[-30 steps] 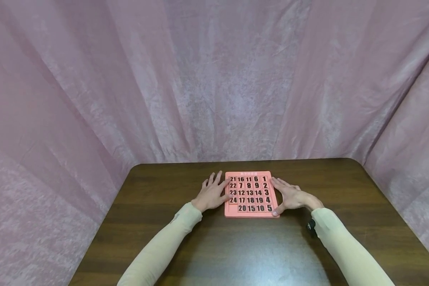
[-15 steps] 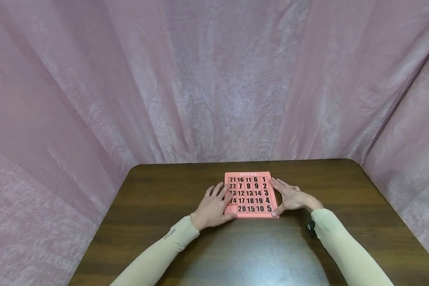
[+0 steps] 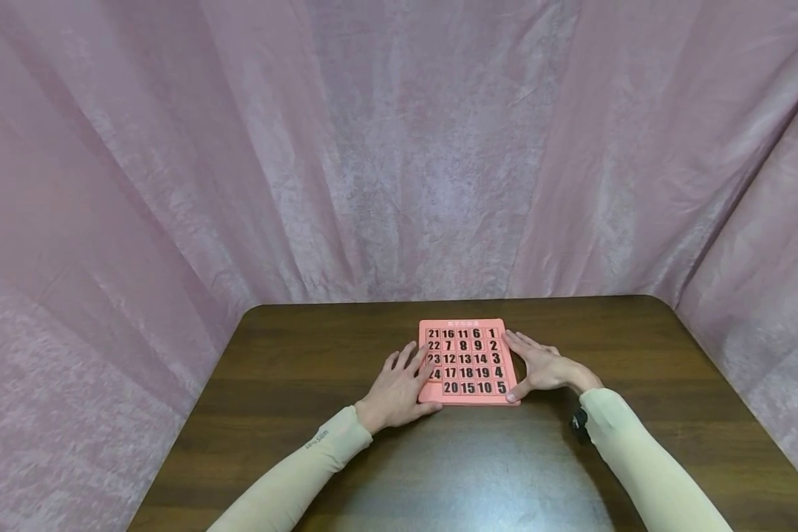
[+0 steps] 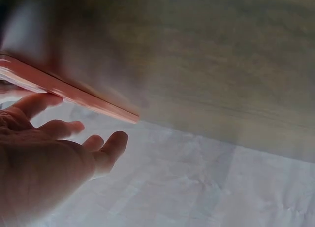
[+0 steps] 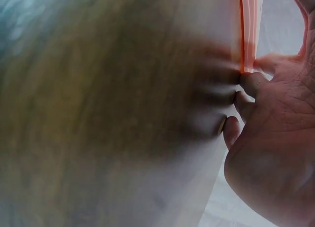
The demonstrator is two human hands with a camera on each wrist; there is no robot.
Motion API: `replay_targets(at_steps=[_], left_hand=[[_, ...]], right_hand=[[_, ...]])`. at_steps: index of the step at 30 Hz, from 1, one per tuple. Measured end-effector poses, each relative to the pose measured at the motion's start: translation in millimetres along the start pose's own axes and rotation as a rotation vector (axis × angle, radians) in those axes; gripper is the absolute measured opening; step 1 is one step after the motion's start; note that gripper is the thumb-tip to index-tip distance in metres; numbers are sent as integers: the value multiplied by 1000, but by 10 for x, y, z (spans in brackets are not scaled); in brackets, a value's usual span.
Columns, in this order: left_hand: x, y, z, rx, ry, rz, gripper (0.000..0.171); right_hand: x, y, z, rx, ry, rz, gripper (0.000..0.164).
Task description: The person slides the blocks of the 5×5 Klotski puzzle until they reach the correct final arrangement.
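A pink number slide puzzle (image 3: 465, 359) lies flat on the table, its black numerals in rows and a bare slot in the lower left corner. Over its left side, my left hand (image 3: 394, 391) spreads its fingers, fingertips by the 22, 23 and 24 tiles and thumb at the near edge; part of the 24 is covered. My right hand (image 3: 545, 368) holds the right side, thumb on the near corner and index finger higher up the edge. Both wrist views show the puzzle's rim (image 4: 74, 94) from the side, close to the fingers.
The brown wooden table (image 3: 292, 355) reaches back to a pink velvet curtain (image 3: 399, 148), which also hangs along both sides. A small black object (image 3: 579, 419) sits under the right wrist.
My left hand has slid toward the near edge, its thumb going from beside the 24 to the puzzle's near left edge. The right hand and visible tiles stay as they were.
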State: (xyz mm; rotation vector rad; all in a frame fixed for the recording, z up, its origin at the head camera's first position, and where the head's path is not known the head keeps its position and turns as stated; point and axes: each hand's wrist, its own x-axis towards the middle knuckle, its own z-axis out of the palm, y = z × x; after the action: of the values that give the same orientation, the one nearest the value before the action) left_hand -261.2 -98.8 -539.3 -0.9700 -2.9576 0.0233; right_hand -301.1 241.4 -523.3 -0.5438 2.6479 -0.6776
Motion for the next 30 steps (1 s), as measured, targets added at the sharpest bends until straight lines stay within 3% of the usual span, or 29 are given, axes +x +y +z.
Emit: replay_targets(at_steps=[5, 18, 22, 30], left_hand=[[-35, 31, 9, 23, 9, 6, 77], [-109, 119, -18, 123, 170, 120, 49], [-55, 103, -55, 73, 140, 94, 54], [172, -17, -89, -48, -10, -57, 83]], right_hand=[[-9, 5, 8, 8, 0, -10, 135], [-8, 41, 17, 11, -1, -21, 134], [-27, 50, 13, 17, 1, -27, 136], [-21, 67, 9, 50, 9, -52, 140]])
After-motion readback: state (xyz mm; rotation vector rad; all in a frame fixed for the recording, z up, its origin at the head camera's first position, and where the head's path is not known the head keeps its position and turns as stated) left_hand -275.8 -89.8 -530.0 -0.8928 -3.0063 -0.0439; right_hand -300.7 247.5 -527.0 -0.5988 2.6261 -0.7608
